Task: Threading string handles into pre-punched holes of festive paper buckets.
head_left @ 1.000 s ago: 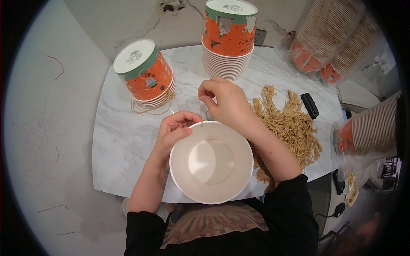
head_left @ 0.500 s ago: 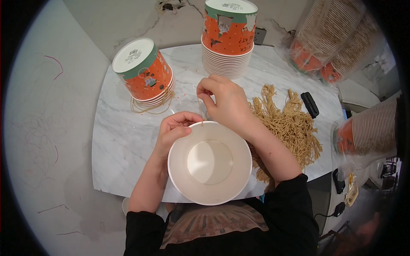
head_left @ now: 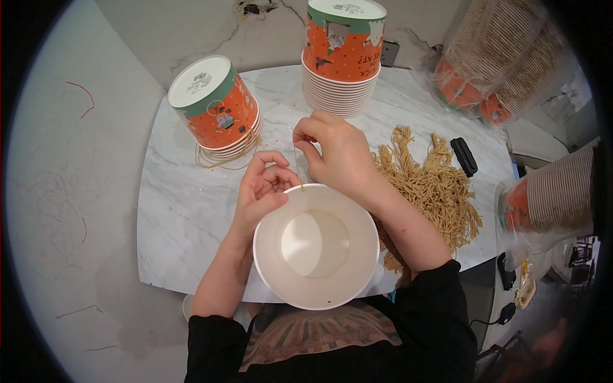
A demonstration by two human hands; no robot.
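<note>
A white paper bucket (head_left: 268, 255) lies mouth toward me at the table's near edge, a small dark hole near its lower rim. Tan cord (head_left: 297, 163) runs taut from its upper rim to my right hand (head_left: 341, 150), whose thumb and forefinger pinch it. Beside the upper-left rim, my left hand (head_left: 262, 188) has its fingers loosely curled and apart, the thumb resting against the rim. To the right, partly under my right forearm, spreads a heap of cut tan cords (head_left: 434, 191).
An upturned stack of orange-and-green buckets (head_left: 220, 118) with cord loops around its base stands back left. Another taller stack (head_left: 341, 57) is at the back. Bagged bucket stacks (head_left: 491, 57) and another stack (head_left: 552, 198) line the right. A black oblong object (head_left: 463, 157) lies beside the cords.
My left fingers have lifted and spread away from the rim by the cord. The bucket has shifted slightly and tipped, showing the hole near its lower rim. My right hand has barely moved.
</note>
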